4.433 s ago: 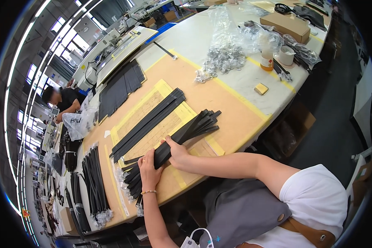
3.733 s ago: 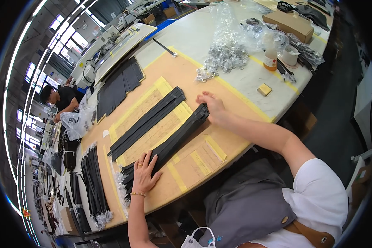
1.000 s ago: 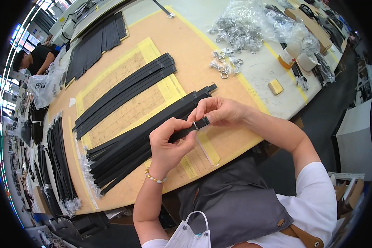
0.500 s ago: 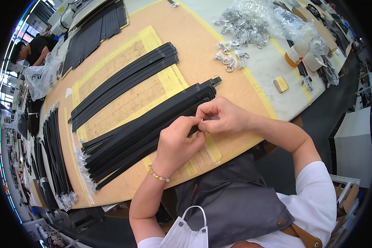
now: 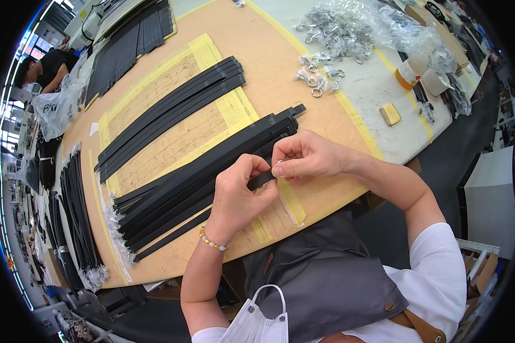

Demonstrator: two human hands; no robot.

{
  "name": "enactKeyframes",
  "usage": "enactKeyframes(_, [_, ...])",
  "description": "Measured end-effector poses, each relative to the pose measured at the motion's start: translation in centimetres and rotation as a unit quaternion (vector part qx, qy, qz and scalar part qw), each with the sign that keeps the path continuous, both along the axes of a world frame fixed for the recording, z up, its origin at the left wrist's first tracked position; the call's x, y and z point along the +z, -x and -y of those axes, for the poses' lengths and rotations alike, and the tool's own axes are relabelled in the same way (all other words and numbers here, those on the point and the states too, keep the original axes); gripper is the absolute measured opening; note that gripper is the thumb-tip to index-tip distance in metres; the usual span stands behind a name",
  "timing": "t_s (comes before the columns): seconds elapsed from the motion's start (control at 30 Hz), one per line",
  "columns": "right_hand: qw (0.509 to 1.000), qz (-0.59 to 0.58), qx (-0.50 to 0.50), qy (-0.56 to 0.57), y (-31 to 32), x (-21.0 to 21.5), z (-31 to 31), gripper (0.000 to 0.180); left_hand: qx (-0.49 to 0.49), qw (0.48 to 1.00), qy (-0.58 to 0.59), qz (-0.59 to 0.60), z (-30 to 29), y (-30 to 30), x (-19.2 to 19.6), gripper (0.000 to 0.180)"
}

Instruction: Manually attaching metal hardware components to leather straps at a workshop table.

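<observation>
Close together near the table's front edge, both my hands work on one end of a black strap (image 5: 261, 180). My left hand (image 5: 234, 194) is closed around the strap, with the thumb below it and the fingers curled above. At the strap's tip, my right hand (image 5: 312, 155) is pinched, thumb against forefinger. A small pale bit shows at those fingertips, too covered to name. The strap's other part runs left past my left wrist. Just beyond my hands lies a thick pile of black straps (image 5: 197, 157), their left ends wrapped in clear plastic.
Farther back, a row of black straps (image 5: 171, 117) lies on a yellow-taped area. Metal clasps in plastic (image 5: 340, 34) are heaped at the far right, near a yellow block (image 5: 389, 114) and a tape roll (image 5: 406, 76). More straps (image 5: 80, 211) lie left. A person (image 5: 51, 68) sits far left.
My hands have drawn slightly apart, the left one shifting a little left. More of the black strap now shows between them.
</observation>
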State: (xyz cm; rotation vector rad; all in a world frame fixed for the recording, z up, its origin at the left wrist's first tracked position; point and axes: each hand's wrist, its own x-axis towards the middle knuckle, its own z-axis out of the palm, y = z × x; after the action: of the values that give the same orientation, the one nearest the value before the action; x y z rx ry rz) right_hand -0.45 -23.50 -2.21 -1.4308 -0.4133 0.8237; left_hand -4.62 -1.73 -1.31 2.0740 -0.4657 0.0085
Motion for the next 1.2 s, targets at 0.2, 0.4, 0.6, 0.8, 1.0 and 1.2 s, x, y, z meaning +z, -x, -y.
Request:
enactKeyframes(0.2, [1.000, 0.010, 0.000, 0.020, 0.1, -0.2, 0.0, 0.030, 0.002, 1.000, -0.006, 0.027, 0.0, 0.0, -0.4, 0.023])
enactKeyframes(0.4, [1.000, 0.006, 0.003, 0.013, 0.1, -0.4, 0.0, 0.022, 0.003, 0.999, -0.013, 0.040, 0.2, 0.0, -0.4, 0.024])
enactKeyframes(0.6, [0.999, 0.043, -0.009, 0.005, 0.6, -0.6, -0.4, 0.025, -0.006, 0.999, -0.017, 0.031, 0.2, 0.0, -0.2, 0.023])
enactKeyframes(0.8, [0.988, 0.143, -0.047, 0.034, 1.3, -0.9, -1.2, 0.009, -0.037, 0.998, 0.022, 0.052, 0.2, 0.0, -0.7, 0.031])
enactKeyframes(1.0, [0.988, 0.142, -0.060, 0.000, 1.5, -1.0, -1.4, 0.010, -0.069, 0.993, 0.093, 0.010, -0.2, 0.1, -0.4, 0.039])
enactKeyframes(1.2, [0.984, -0.110, 0.084, -0.111, -0.4, 0.4, 0.9, 0.022, -0.062, 0.984, 0.127, -0.104, -1.2, 0.3, 1.1, 0.041])
